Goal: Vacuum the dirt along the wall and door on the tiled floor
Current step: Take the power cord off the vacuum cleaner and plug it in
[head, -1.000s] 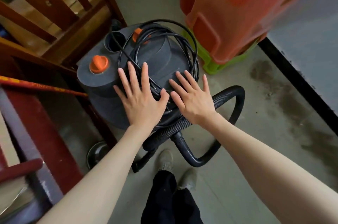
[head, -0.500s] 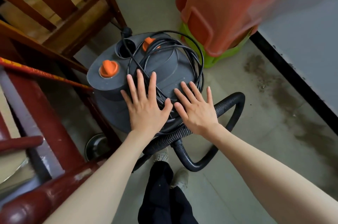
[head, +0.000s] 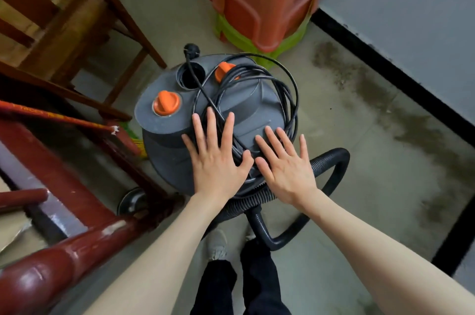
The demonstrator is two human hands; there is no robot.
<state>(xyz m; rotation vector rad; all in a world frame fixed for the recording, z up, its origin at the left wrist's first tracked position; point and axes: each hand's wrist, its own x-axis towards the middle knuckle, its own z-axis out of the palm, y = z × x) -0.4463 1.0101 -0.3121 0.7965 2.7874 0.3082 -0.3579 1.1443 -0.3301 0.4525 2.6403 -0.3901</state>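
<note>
Both hands lie flat with straight, spread fingers on the grey domed lid of the vacuum cleaner point(head: 164, 157), gripping nothing: the left hand point(head: 214, 160) presses on the near left part of the lid with its fingers across strands of the black power cord point(head: 277, 83), and the right hand point(head: 285, 165) lies just beside it, thumbs almost touching, on the near right part of the lid. The cord is coiled in loose loops on the lid beyond the fingertips, and one strand runs away from the left hand to a black plug point(head: 191, 49) resting at the far rim, past an open round port. Two orange knobs point(head: 166, 104) stand on the lid, one beyond and to the left of the left hand, the other farther off and partly under the cord. Below the wrists a black ribbed hose point(head: 331, 160) leaves the vacuum cleaner, loops out to the right of the right hand and curves back toward the person's shoes on the tiled floor point(head: 334, 224). To the right of the right hand a dark band of dirt point(head: 385, 106) lies on the floor along the black skirting of the pale wall point(head: 411, 18). Beyond the vacuum cleaner stand stacked plastic stools point(head: 257, 6), orange over green. Left of the left hand are dark red wooden furniture point(head: 64, 186) and a brown wooden chair point(head: 51, 18).
</note>
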